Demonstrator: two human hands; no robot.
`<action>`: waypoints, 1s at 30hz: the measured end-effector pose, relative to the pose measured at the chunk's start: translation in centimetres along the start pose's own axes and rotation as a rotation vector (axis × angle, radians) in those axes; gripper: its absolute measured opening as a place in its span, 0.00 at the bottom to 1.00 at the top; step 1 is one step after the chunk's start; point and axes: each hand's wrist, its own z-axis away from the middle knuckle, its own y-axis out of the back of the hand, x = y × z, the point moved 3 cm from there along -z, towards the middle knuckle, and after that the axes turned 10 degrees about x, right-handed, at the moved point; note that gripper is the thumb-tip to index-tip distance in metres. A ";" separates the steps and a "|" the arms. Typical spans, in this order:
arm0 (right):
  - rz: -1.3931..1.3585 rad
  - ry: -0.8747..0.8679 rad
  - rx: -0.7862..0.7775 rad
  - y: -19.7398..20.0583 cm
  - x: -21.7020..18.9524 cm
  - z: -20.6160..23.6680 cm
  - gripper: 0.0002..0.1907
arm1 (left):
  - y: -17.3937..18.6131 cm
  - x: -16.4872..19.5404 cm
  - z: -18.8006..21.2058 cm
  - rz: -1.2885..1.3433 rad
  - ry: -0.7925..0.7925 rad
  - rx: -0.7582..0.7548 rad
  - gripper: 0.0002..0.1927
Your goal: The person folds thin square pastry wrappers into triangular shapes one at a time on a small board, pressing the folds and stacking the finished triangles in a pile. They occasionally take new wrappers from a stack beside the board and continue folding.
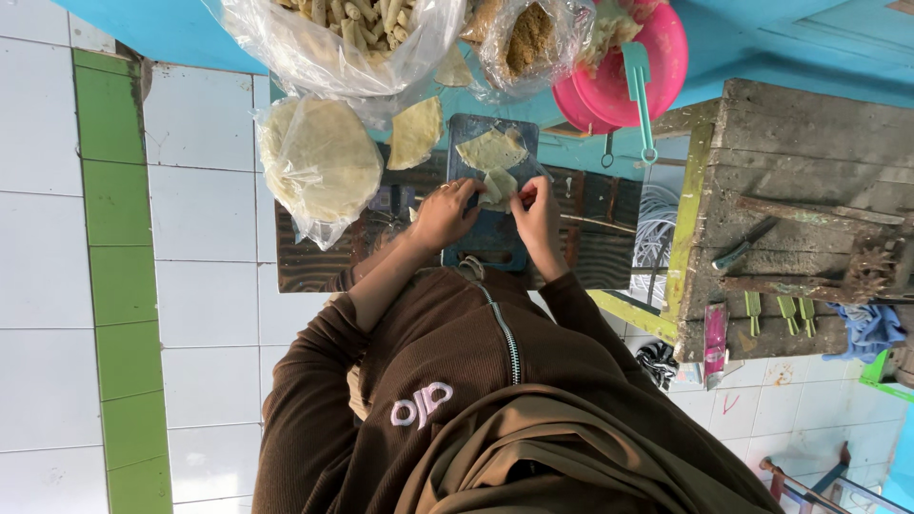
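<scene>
My left hand (444,213) and my right hand (537,211) both pinch a small pale dough wrapper (497,186), partly folded, over a dark blue cutting board (495,238). A second flat wrapper piece (490,148) lies on the board's far end. The board rests on a low dark wooden stand (314,262). My brown sleeves and zipped top fill the lower middle of the view.
A plastic bag of round wrappers (319,162) and a loose triangular piece (416,133) lie to the left. Beyond are a bag of rolled sticks (352,29), a bag of brown filling (528,38), and pink bowls (666,57) with a teal spoon (640,90). A worn wooden bench (800,133) with a knife (743,245) stands right.
</scene>
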 end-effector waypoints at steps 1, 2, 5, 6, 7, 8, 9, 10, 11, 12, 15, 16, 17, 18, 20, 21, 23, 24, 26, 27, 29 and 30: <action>-0.086 -0.002 0.013 -0.1 -0.2 0.1 0.16 | 0.1 0.1 0.0 0.003 -0.034 0.009 0.17; -0.172 -0.003 0.025 -0.2 -0.3 0.2 0.16 | 0.1 0.2 -0.1 0.006 -0.069 0.020 0.15; -0.297 0.077 0.029 -0.4 -1.1 0.6 0.22 | 0.2 0.3 -0.2 0.003 -0.098 0.028 0.13; -0.316 0.114 0.027 -0.4 -1.3 0.8 0.24 | 0.2 0.3 -0.2 0.000 -0.095 0.022 0.13; -0.311 0.148 0.021 -0.4 -1.5 1.0 0.27 | 0.2 0.2 -0.2 0.008 -0.099 0.024 0.13; -0.305 0.181 0.015 -0.5 -1.7 1.3 0.29 | 0.2 0.1 -0.2 0.016 -0.103 0.026 0.13; -0.300 0.213 0.010 -0.5 -1.8 1.5 0.32 | 0.2 0.0 -0.1 0.024 -0.108 0.026 0.14; -0.275 0.222 -0.003 -0.6 -1.8 1.7 0.30 | 0.1 -0.1 -0.1 0.023 -0.112 0.028 0.13; -0.251 0.231 -0.017 -0.6 -1.8 2.0 0.29 | 0.1 -0.1 -0.1 0.022 -0.116 0.031 0.13; -0.226 0.239 -0.032 -0.6 -1.9 2.2 0.28 | 0.0 -0.2 0.0 0.021 -0.118 0.033 0.12; -0.146 0.304 -0.081 -0.2 -2.3 2.8 0.23 | -0.1 -0.5 0.0 0.013 -0.129 0.037 0.10; -0.125 0.321 -0.094 0.0 -2.5 2.9 0.23 | -0.1 -0.6 0.1 0.020 -0.143 0.058 0.10; -0.103 0.339 -0.108 0.1 -2.7 3.0 0.23 | 0.0 -0.6 0.1 0.028 -0.157 0.079 0.10; -0.082 0.357 -0.121 0.2 -2.8 3.0 0.24 | 0.0 -0.5 0.1 0.035 -0.170 0.100 0.10; 0.000 0.413 -0.107 0.3 -3.2 3.0 0.26 | -0.1 -0.5 0.2 0.032 -0.137 0.153 0.09; 0.041 0.442 -0.099 0.3 -3.3 3.0 0.27 | -0.2 -0.3 0.3 0.031 -0.119 0.179 0.08; 0.065 0.431 -0.103 0.2 -3.3 2.9 0.27 | -0.7 -0.2 0.1 -0.048 -0.033 0.158 0.05; 0.078 0.424 -0.104 0.1 -3.3 2.9 0.27 | -1.0 -0.1 0.0 -0.086 0.010 0.146 0.04; 0.109 0.431 -0.061 -0.2 -3.1 2.9 0.21 | -1.5 0.2 -0.4 -0.148 0.071 0.137 0.04; 0.125 0.436 -0.039 -0.2 -3.0 2.8 0.19 | -1.6 0.3 -0.5 -0.177 0.101 0.134 0.04; 0.109 0.513 0.008 -0.4 -3.0 2.8 0.12 | -1.3 0.1 -0.7 -0.121 0.131 0.100 0.05; 0.099 0.553 0.033 -0.5 -3.1 2.8 0.09 | -1.0 0.0 -0.8 -0.093 0.145 0.084 0.05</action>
